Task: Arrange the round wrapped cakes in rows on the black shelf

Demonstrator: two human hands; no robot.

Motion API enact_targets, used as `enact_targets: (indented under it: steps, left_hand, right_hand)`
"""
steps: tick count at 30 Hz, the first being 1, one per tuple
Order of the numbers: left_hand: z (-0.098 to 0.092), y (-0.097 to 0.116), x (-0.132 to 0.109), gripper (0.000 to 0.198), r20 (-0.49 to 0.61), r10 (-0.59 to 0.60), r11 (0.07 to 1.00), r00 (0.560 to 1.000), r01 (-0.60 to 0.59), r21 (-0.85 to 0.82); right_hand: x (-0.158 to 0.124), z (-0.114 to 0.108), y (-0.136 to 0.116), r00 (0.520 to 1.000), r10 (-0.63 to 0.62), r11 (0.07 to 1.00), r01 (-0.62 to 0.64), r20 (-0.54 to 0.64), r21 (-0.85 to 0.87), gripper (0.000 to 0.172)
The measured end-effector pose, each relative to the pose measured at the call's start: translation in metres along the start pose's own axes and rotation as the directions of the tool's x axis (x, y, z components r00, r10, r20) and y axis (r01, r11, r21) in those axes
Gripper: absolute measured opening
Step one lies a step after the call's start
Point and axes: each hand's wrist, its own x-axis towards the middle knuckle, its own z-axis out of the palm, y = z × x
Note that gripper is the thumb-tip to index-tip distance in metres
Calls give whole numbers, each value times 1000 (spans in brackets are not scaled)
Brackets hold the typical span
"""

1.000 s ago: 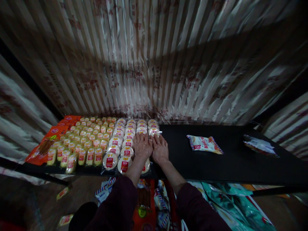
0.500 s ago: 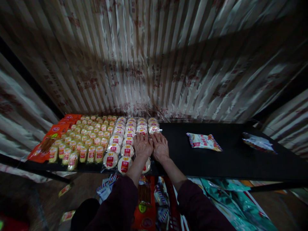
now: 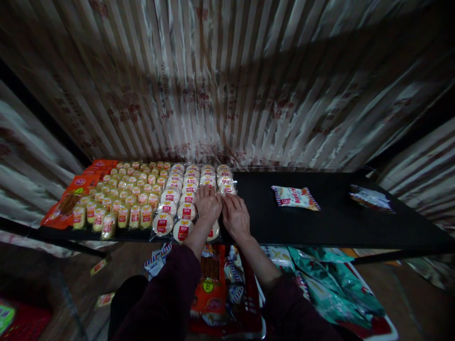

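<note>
Rows of round white rice crackers [image 3: 184, 229] in clear wrappers with red labels run from front to back on a black shelf [image 3: 280, 229]. My left hand [image 3: 208, 204] lies palm down on the third column, its fingers stretched towards the back. Beside it, my right hand [image 3: 235, 217] rests at the fourth column, with its slightly bent fingertips touching a wrapped cracker [image 3: 227, 188]. Both hands hide the crackers under them. Left of the crackers stand many small yellow wrapped rolls [image 3: 123, 215].
Orange snack bags [image 3: 59, 212] lie at the shelf's left end. Towards the right are a white snack packet [image 3: 295, 198] and a shiny packet [image 3: 370, 199]. Below the shelf, a red crate [image 3: 250, 303] holds mixed packets, near green bags [image 3: 330, 284]. Two small packets [image 3: 105, 299] lie on the floor.
The view has shifted, so the shelf sits higher in the picture. My right hand's fingers are more bent at the fourth column. My left hand stays on the third.
</note>
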Motion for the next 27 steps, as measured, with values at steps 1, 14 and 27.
enact_targets:
  steps: [1, 14, 27]
  left_hand:
    - [2, -1, 0, 41, -9, 6, 1000, 1000, -6, -1]
    - [-4, -1, -8, 33, 4, 1, 997, 1000, -1, -71]
    - [-76, -30, -142, 37, -405, -41, 984, 914, -33, -173]
  right_hand:
    - [-7, -4, -6, 1000, 21, 1000, -21, -3, 21, 31]
    - [-67, -8, -48, 967, 208, 976, -214, 147, 25, 36]
    - [-73, 0, -45, 958, 248, 933, -276, 143, 231, 43]
